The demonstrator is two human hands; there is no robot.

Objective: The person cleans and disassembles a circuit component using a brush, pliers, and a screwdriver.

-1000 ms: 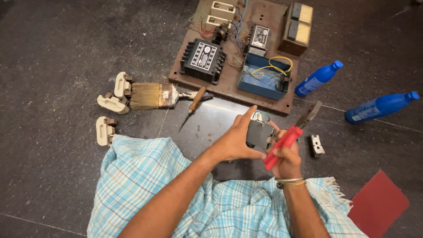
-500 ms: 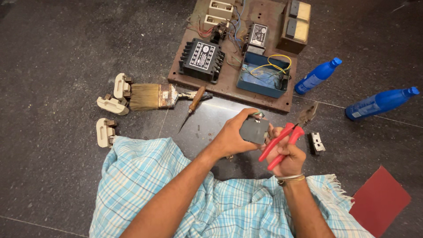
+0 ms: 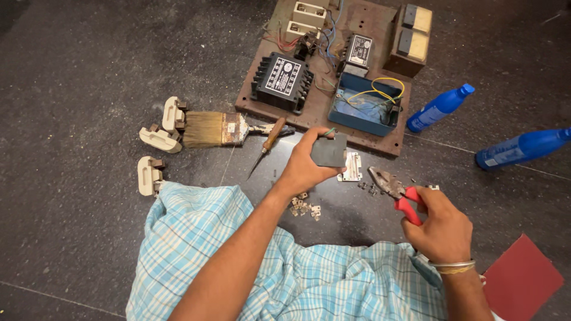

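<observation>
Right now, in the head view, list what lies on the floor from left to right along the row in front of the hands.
White ceramic fuse holders → paintbrush → wooden-handled awl → dark block in the left hand → small white plate → red-handled pliers in the right hand → blue bottles.

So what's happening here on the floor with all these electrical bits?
A person sits on a dark floor taking apart electrical parts. The left hand holds up a small dark block, while the right hand grips red-handled pliers, held apart from the block. Small metal pieces lie loose between the hands. Ahead sits a wooden board carrying mounted components, with a paintbrush, a screwdriver and white ceramic fittings to the left, and two blue bottles to the right.
</observation>
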